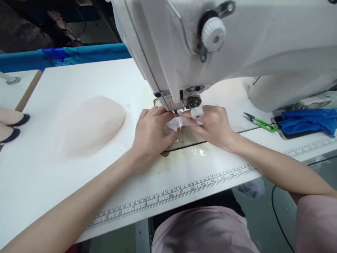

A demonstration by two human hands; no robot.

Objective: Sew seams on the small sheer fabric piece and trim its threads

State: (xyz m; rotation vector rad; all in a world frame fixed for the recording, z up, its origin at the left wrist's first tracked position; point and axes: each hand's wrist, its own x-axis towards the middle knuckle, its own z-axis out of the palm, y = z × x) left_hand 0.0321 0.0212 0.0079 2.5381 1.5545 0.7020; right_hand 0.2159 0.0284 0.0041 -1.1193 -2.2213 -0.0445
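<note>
Both hands, left hand (pixel 151 131) and right hand (pixel 214 126), are pinching sheer fabric piece (pixel 179 123) under sewing machine (pixel 210 45) presser foot; judged step: positioning; next needs steady, aligned feeding.

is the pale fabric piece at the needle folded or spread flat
Cannot tell: the fabric piece is pinched between the left hand and right hand, which hide most of it.
</note>
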